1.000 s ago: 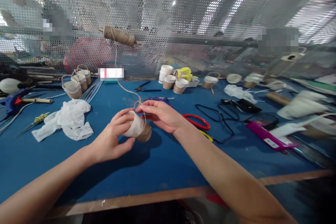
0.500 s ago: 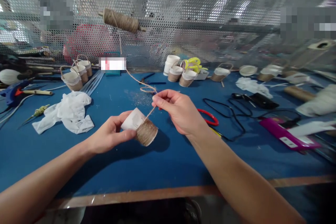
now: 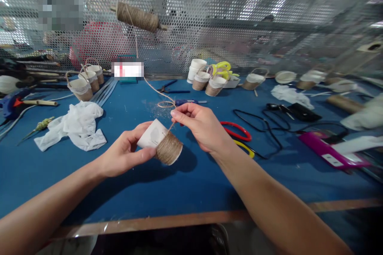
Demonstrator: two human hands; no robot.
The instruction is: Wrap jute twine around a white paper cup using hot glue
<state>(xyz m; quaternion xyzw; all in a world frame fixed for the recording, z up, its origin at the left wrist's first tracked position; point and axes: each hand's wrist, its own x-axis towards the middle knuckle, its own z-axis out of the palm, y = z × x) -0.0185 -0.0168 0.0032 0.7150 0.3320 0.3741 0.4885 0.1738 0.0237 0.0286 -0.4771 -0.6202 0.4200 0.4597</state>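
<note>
Gripping half-wrapped paper cup (image 3: 160,143) in left hand (image 3: 125,155) over bench (image 3: 179,191) middle, pinching twine (image 3: 155,89) in right hand (image 3: 203,127) just beside it.

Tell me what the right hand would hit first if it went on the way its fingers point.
Likely the loose twine loop on the blue table, just beyond the right hand, which pinches that twine; farther on, the teal box by the mesh. Height above the table is unclear.
</note>
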